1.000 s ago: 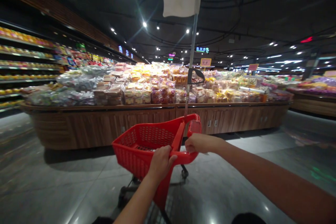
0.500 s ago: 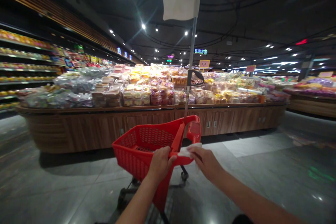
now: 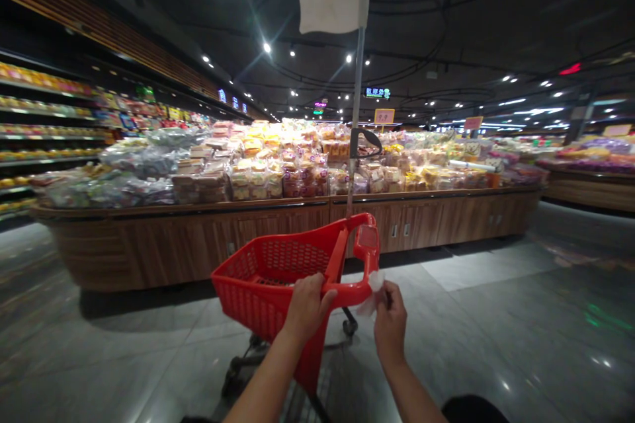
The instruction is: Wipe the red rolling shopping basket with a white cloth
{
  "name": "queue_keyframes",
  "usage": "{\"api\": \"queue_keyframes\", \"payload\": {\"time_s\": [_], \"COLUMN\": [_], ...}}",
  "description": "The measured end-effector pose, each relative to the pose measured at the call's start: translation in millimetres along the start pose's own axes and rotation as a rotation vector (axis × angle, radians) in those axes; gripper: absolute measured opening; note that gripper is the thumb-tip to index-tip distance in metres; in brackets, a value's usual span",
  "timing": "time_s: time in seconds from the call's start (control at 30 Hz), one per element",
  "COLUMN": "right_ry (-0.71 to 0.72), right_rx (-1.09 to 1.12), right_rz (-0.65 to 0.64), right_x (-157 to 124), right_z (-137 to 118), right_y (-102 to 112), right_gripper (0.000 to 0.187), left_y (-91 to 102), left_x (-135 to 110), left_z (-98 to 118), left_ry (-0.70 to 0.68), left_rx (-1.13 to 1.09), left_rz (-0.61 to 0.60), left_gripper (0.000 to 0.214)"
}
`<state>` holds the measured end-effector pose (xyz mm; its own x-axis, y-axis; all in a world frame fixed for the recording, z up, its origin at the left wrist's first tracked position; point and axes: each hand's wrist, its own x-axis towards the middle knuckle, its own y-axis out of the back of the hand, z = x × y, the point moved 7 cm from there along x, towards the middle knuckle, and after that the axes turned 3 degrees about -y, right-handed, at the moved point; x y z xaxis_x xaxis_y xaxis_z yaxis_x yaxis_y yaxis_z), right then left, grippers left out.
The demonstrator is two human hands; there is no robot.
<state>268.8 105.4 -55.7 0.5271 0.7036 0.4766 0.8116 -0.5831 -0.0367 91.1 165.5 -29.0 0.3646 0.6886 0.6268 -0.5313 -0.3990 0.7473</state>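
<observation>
Head view: the red cart [image 3: 255, 302] stands in the lower centre of the frame, its handle [image 3: 352, 294] grasped by the left hand [image 3: 305, 308]; the right hand [image 3: 390, 322] pinches a white tissue [image 3: 376, 281] at the handle's right corner. Wiping seems under way, unfinished; which stretches are done cannot be told.

open floor [image 3: 476, 337] right of cart [image 3: 270, 297], flagpole [image 3: 356, 86] ahead
</observation>
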Motion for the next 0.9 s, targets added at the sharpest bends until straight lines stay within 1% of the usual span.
{"api": "queue_keyframes", "payload": {"time_s": [0.1,0.17,0.23,0.27,0.3,0.33,0.37,0.43,0.5,0.57,0.67,0.73,0.8,0.83,0.9], "right_ry": [0.039,0.041,-0.003,-0.026,-0.055,-0.078,-0.083,-0.068,-0.036,0.032,0.190,0.292,0.368,0.389,0.391], "right_rx": [0.033,0.018,-0.021,-0.045,-0.064,-0.074,-0.080,-0.085,-0.091,-0.107,-0.140,-0.186,-0.277,-0.340,-0.468], "right_rz": [-0.064,-0.019,0.086,0.128,0.133,0.101,0.019,-0.041,-0.074,-0.129,-0.278,-0.384,-0.436,-0.435,-0.392], "right_x": [-24,-25,-5,11,30,49,67,90,91,76,47,43,56,67,93], "right_z": [-14,-18,-13,-10,-6,-3,-1,-1,-6,-15,-32,-41,-45,-45,-41], "right_y": [-17,-17,-7,-1,2,3,-1,-3,-5,-9,-16,-23,-29,-31,-35], "right_gripper": [0.020,0.022,0.023,0.024,0.024,0.025,0.025,0.023,0.020,0.016,0.015,0.016,0.018,0.019,0.021], "left_y": [0.0,0.0,0.6,1.2,2.0,3.1,4.2,6.8,9.5,12.5,18.1,22.1,25.6,27.3,30.9], "left_x": [0,1,0,0,-1,-2,-3,-6,-9,-13,-19,-23,-25,-26,-26], "left_z": [0,-1,-2,-2,-2,-2,-3,-4,-6,-10,-18,-25,-31,-34,-40], "left_ry": [0.005,0.004,0.002,-0.001,-0.005,-0.009,-0.013,-0.021,-0.028,-0.033,-0.039,-0.043,-0.049,-0.051,-0.058], "left_rx": [-0.009,-0.015,-0.021,-0.024,-0.028,-0.032,-0.037,-0.050,-0.062,-0.073,-0.089,-0.100,-0.111,-0.115,-0.121], "left_rz": [-0.004,-0.007,-0.011,-0.013,-0.015,-0.015,-0.016,-0.015,-0.016,-0.018,-0.023,-0.027,-0.034,-0.037,-0.044], "left_gripper": [0.039,0.037,0.036,0.035,0.035,0.035,0.035,0.035,0.035,0.034,0.034,0.034,0.035,0.036,0.037]}}
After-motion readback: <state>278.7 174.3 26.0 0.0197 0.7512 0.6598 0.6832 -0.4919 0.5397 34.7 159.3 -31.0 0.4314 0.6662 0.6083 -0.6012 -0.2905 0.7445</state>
